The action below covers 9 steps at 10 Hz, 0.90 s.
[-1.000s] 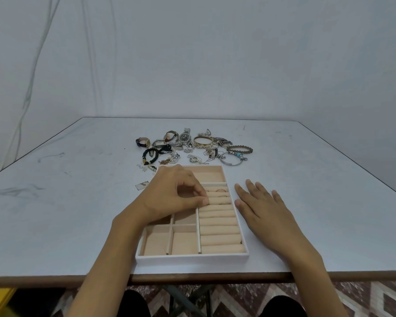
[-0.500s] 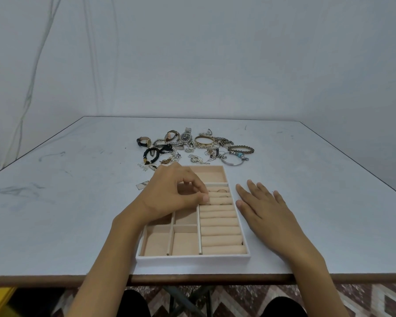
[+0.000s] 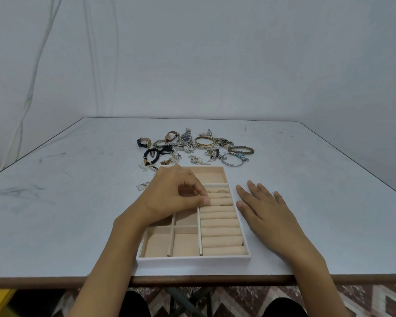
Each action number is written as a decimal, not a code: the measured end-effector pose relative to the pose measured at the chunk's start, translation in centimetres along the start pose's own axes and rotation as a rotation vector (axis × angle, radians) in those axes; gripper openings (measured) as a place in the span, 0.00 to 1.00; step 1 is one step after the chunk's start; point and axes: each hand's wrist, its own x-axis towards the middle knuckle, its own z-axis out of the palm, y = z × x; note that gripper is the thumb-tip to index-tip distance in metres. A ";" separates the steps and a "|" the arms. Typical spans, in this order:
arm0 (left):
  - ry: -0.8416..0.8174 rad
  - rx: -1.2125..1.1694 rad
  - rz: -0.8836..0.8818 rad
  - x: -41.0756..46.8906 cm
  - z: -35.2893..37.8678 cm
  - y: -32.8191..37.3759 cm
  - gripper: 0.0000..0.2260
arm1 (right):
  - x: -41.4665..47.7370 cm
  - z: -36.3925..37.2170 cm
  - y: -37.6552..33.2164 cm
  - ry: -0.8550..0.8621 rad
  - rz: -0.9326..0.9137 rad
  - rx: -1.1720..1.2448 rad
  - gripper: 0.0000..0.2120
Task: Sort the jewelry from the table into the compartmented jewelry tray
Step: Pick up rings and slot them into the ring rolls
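At the near edge of the surface [image 3: 78, 202], the jewelry tray [image 3: 192, 260], a few rings [image 3: 222, 191] lodged in its far rolls. Over those rolls, left hand [image 3: 172, 195] with fingers [image 3: 205, 200] curled and pinched together, on what impossible to tell; right hand [image 3: 265, 211] flat, fingers spread, beside the tray's right wall. Beyond the tray, loose jewelry [image 3: 192, 149] heaped.

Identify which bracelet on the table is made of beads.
The beaded bracelet lying farthest right; the gold bangle is smooth metal, the black bracelet braided.
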 end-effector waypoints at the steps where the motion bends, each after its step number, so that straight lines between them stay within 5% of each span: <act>1: -0.006 -0.002 0.002 0.0 0.0 0.0 0.08 | 0.0 0.0 0.0 0.002 -0.002 -0.001 0.24; 9: -0.029 -0.023 -0.014 0.0 -0.2 -0.1 0.06 | 0.0 0.1 0.1 0.010 -0.005 0.015 0.24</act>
